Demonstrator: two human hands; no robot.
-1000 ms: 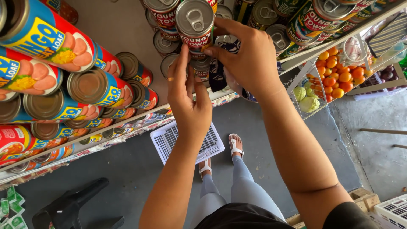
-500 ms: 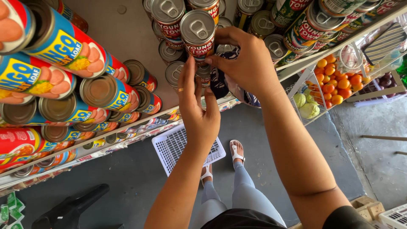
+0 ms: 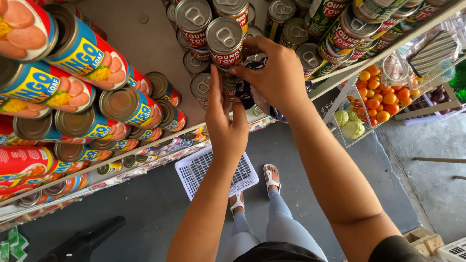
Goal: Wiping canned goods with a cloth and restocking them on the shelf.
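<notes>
Meat-loaf tins lie stacked at 9 o'clock. Left hand, fingers together and flat, steadies the red-label can at 12 o'clock, w/o clamping. Right hand is closed on a dark patterned cloth under that can. Best to brace the can while wiping. White basket below: looks empty. Wire rack at 3 o'clock holds oranges & green fruit.

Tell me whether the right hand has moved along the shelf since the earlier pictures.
No. The right hand is in the same place against the red-labelled can and shelf edge; only the camera view has shifted slightly.
</notes>
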